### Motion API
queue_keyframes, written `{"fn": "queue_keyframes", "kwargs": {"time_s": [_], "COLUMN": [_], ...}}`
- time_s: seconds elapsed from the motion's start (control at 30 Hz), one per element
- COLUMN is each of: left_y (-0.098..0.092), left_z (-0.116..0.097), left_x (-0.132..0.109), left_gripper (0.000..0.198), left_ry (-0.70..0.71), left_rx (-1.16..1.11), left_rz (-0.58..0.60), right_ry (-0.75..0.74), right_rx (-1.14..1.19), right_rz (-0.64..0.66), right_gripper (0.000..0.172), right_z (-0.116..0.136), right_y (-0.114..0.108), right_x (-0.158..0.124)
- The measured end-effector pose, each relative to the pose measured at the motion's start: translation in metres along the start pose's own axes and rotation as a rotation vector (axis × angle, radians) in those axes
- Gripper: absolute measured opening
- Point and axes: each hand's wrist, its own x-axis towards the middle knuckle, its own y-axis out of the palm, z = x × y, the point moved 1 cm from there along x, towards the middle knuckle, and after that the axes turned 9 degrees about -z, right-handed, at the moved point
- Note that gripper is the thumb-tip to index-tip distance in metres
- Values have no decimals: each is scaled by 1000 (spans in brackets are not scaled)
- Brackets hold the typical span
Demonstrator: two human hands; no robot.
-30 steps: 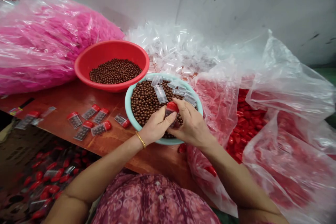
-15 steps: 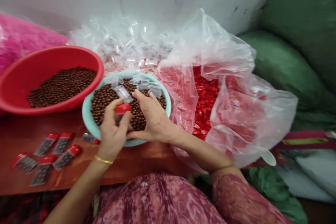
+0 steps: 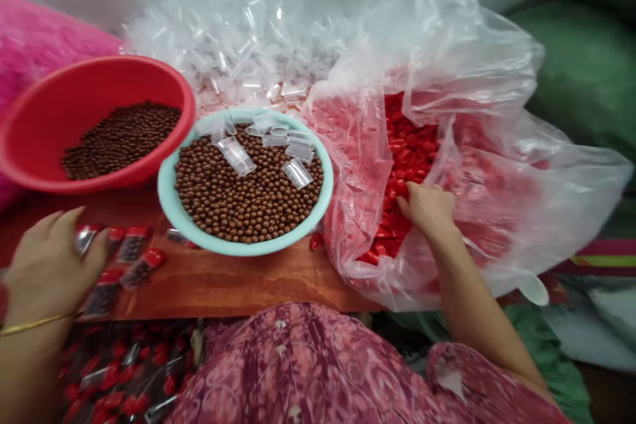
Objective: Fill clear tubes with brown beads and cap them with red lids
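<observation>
At the left, my left hand (image 3: 52,268) is open, its fingers spread and slightly curved above small clear bottles filled with brown balls and closed with red caps. One such bottle (image 3: 133,244) lies just right of the fingers; others are partly covered by the hand. My right hand (image 3: 430,212) reaches into an opened plastic bag (image 3: 358,165) of red caps (image 3: 405,146). Its thumb and forefinger are close together around a red cap, the other fingers curled. Between the hands stands a light blue basin (image 3: 166,195) of brown balls (image 3: 248,205), with empty clear bottles (image 3: 236,156) on top.
A red basin (image 3: 30,126) with more brown balls overlaps the blue one's left side. Behind lies a heap of clear empty bottles (image 3: 248,46). A loose red cap (image 3: 316,240) sits beside the blue basin. Below the table edge are many red-capped bottles (image 3: 119,371).
Both hands have left the blue basin. My left hand moved left with a red-capped bottle and opened over the filled bottles; my right hand moved right into the red caps.
</observation>
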Motion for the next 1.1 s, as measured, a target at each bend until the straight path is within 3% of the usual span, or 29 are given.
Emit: {"fn": "queue_keyframes", "kwargs": {"time_s": [0.1,0.2,0.27,0.33,0.47,0.6,0.7,0.77,0.83,0.9,1.0,1.1], "left_y": [-23,-24,-16,-3,24,39,42,43,46,48,44,34], "left_z": [-76,-138,-163,-178,-189,-190,-193,-196,-201,-204,-204,-199], "left_x": [4,12,23,40,76,90,88,87,88,89,88,78], "left_gripper": [36,33,35,43,58,51,45,53,58,51,34,28], "left_ry": [163,393,374,264,105,-57,-127,-123,-104,-104,-92,25], "left_rx": [72,42,81,118,60,-89,-167,-165,-141,-116,-127,-196], "left_rz": [-121,-10,103,209,340,379,363,359,356,346,343,316], "right_ry": [29,80,117,135,163,169,173,133,27,-139,-373,-545], "right_rx": [25,118,199,295,525,749,922,1011,1094,1134,1162,1219], "right_rz": [26,13,-32,-83,-168,-191,-295,-424,-493,-485,-417,-313], "right_gripper": [36,39,39,37,28,20,23,27,32,32,27,36], "right_z": [10,13,12,10,4,2,11,24,43,67,107,145], "right_y": [3,1,-1,-1,3,0,-19,-40,-64,-87,-114,-129], "right_x": [1,0,-4,-9,-18,-20,-16,-12,-6,1,14,28]}}
